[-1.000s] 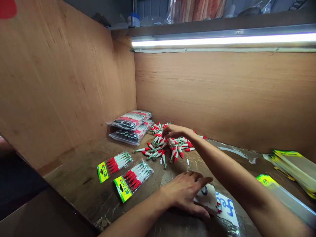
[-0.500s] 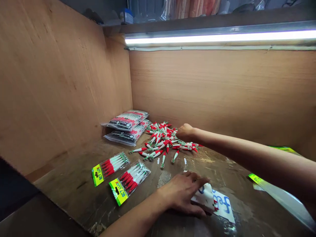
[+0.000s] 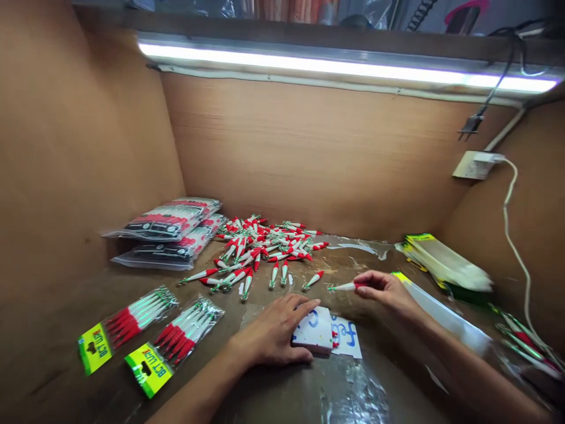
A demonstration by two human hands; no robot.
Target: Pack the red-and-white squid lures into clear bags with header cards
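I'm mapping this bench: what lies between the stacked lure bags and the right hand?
Loose red-and-white squid jigs, seen in the head view.

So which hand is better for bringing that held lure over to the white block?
Probably the right hand: it already pinches the lure by its red end. The left hand rests against the white block.

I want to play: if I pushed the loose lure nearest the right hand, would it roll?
The loose lure may roll, since its body looks rounded and tapered. It's probably light: the right hand holds a similar lure by its red end. Its spiky green end could snag.
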